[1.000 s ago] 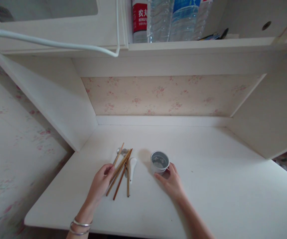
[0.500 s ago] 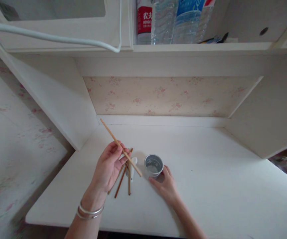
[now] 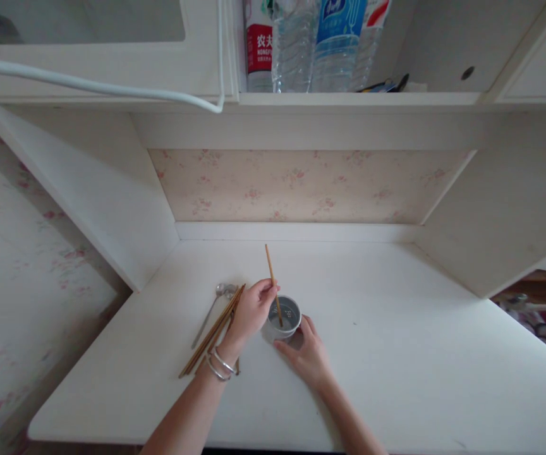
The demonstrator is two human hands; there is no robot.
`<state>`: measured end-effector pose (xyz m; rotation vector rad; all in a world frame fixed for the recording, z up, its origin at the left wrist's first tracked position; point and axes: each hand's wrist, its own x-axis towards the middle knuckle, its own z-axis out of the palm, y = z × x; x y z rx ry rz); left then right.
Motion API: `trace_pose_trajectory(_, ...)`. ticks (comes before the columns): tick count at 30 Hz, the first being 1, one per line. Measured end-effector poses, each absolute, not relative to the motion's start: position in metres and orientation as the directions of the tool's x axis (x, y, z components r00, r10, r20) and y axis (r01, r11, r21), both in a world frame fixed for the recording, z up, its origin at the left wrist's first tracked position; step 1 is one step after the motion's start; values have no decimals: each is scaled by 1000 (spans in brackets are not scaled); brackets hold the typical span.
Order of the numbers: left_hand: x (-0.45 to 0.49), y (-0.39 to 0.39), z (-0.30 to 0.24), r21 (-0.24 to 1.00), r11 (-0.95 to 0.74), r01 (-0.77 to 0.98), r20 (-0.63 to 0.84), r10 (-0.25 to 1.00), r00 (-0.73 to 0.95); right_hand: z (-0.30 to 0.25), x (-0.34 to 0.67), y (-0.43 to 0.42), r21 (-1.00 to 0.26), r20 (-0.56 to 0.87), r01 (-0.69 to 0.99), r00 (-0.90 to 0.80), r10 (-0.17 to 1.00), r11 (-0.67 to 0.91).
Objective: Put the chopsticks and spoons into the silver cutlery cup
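Observation:
My left hand (image 3: 255,308) pinches a wooden chopstick (image 3: 272,268) near its middle. The stick's lower end is inside a grey, round utensil holder (image 3: 285,302) with small holes in its base; the upper end points up and away. Thumb and fingers of my right hand (image 3: 308,354) are around the holder's right and near side as it stands on the white table. Left of the holder lies a loose bundle of chopsticks (image 3: 213,332), partly hidden by my left hand and forearm. Beside it is a metal spoon (image 3: 206,319), with another spoon's bowl partly covered.
A white tabletop (image 3: 387,354) stretches out between side panels. Overhead, a shelf (image 3: 363,99) holds several plastic bottles (image 3: 334,50). A white cable (image 3: 112,88) hangs across the cabinet door at upper left.
My left hand has moved right, bringing the chopstick from above the bundle into the holder and turning it more upright. My right hand stays at the holder. The view has shifted slightly.

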<state>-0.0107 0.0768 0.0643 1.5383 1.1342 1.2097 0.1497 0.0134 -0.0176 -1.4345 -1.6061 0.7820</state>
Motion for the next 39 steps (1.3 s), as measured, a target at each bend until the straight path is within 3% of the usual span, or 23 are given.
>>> trace_pose_trajectory(8,-8,75,43,947,-230,226,201,969,147,-20,150,14,-861,175,484,-5,985,155)
trace_pose_trajectory(23,-3,80,51,893,-279,354,224,956,187,-19,150,14,-851,178,499,-20,984,164)
trace_pose_trajectory(28,-3,80,50,945,-207,252,165,970,178,-20,150,14,-850,175,502,-20,984,161)
trace_pose_trajectory(35,-19,43,22,985,40,-169,-28,997,77,-15,152,12,-836,183,523,-15,983,164)
trace_pose_trajectory(39,-19,10,5,980,22,-200,11,987,162,-16,153,12,-835,195,518,-39,980,187)
